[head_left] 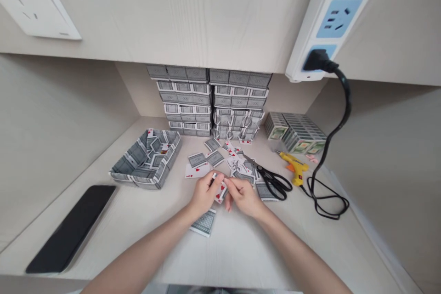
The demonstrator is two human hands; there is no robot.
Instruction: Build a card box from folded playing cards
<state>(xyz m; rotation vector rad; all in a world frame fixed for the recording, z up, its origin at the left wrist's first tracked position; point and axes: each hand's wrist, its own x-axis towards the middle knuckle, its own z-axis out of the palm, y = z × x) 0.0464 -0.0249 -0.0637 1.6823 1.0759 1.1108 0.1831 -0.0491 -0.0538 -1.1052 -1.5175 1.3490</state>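
Observation:
Between my two hands is a playing card (pixel 220 194) with red hearts on its face. My left hand (pixel 204 191) pinches it at the upper left, and my right hand (pixel 243 194) grips its upper right edge with thumb and fingers. Just below them a grey-backed card piece (pixel 204 223) lies on the table. Beyond my hands, loose cards are scattered, among them a grey-backed card (pixel 197 160), a hearts card (pixel 197 171) and a joker (pixel 237 164). Black-handled scissors (pixel 272 180) rest on the cards right of my right hand, blades pointing away to the left.
A box made of cards (pixel 161 177) holds card pieces at left, behind a black phone (pixel 74 227). Stacked card boxes (pixel 186 96) stand at the back. A yellow glue gun (pixel 296 167) with a black cord (pixel 346 115) to a power strip (pixel 336 23), and packed card decks (pixel 299 131), are at right.

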